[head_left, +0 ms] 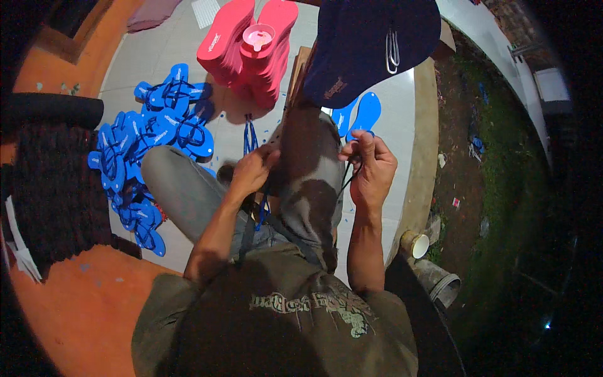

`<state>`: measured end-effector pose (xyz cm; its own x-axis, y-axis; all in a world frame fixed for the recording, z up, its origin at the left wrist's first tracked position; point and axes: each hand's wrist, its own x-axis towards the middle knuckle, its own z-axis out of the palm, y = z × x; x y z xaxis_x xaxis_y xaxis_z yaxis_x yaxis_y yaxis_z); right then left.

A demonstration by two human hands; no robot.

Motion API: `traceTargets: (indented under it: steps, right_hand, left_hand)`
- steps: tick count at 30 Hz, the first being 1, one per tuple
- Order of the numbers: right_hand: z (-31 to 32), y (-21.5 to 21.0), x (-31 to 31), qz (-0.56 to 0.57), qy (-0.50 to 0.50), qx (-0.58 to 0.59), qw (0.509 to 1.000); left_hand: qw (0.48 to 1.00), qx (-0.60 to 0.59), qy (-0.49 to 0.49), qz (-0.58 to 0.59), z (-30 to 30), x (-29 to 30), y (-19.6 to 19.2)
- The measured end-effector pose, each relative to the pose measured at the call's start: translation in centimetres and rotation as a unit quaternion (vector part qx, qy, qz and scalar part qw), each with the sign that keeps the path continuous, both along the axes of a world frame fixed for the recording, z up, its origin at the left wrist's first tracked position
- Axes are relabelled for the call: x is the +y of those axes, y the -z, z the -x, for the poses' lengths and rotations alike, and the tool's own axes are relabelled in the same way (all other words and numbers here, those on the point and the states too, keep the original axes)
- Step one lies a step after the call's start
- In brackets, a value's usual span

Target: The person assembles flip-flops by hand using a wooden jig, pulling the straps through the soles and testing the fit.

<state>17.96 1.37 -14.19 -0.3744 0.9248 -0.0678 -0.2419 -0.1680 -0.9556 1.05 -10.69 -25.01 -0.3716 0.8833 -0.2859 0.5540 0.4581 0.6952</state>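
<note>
My right hand is pinched shut on a thin dark strap, thumb and forefinger closed on its upper end just off the outside of my raised knee; the strap hangs down from the pinch toward my lap, so its long axis runs roughly up and down in the picture. My left hand sits on the other side of that knee, fingers curled narrow around blue straps that run away from me toward the floor and also trail below the hand (how tight the grip is I cannot tell, the knuckles hide it). The two hands are level with each other, the knee between them, and the dark strap lies nearer the right.

Past the hands, a blue sole lies on the pale tiled floor just beyond my right fingers. Left of me a heap of blue sandals spreads out. Farther off stands a stack of red soles with a small pink cup on top.
</note>
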Motion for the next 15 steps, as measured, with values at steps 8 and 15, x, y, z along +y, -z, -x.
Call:
traceTargets:
  steps: [8, 15]
  right_hand:
    - [1.6, -9.1, 0.9, -0.178, -0.091, 0.079, 0.977]
    - [1.5, -10.2, 2.3, -0.229, -0.094, -0.002, 0.969]
  left_hand:
    - [0.997, 0.048, -0.008, 0.065, -3.5, -1.6, 16.4]
    - [0.997, 0.054, 0.001, 0.050, -2.9, -0.9, 15.1]
